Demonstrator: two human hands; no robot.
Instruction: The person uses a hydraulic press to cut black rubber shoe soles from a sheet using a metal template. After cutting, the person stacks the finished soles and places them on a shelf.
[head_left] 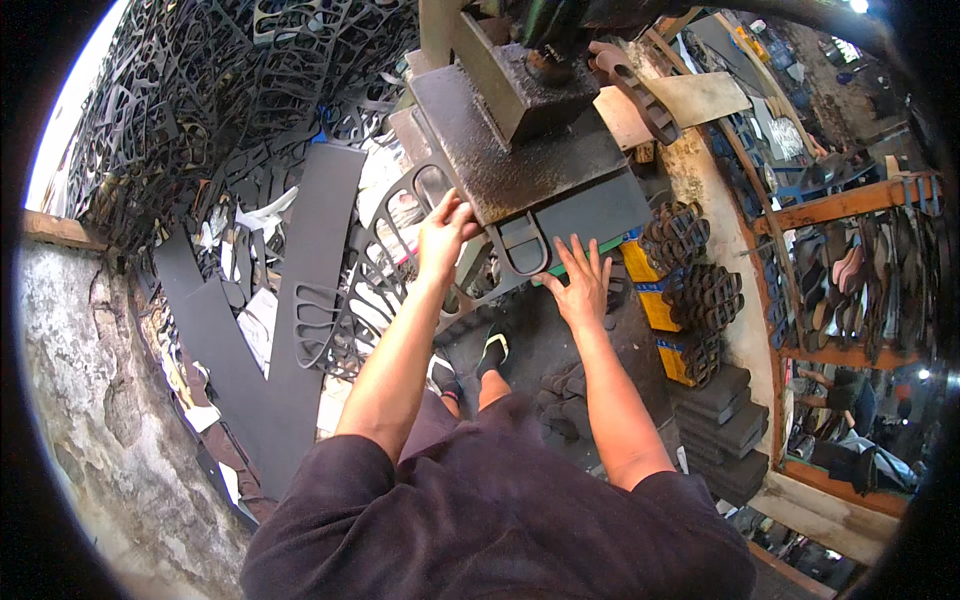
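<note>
Beneath the heavy dark press head [515,150] lies a dark grey sheet [590,212]. A rounded, loop-shaped cutting die [519,258] juts from under the head's near edge, between my hands. My left hand [443,238] is at the head's near left corner, fingers curled on a punched sheet [383,212] with large sole-shaped holes; its exact grip is partly hidden. My right hand [583,285] rests flat with fingers spread at the near edge of the grey sheet, just right of the die, holding nothing. A green edge shows under the sheet by its fingers.
Offcuts with sole-shaped holes [230,80] pile high at the far left. Long dark sheets [318,215] lean beside them. At right stand yellow boxes [650,290], bundled dark pieces [700,300] and stacked dark slabs [715,420]. A brown sole-shaped piece [640,98] is behind the press.
</note>
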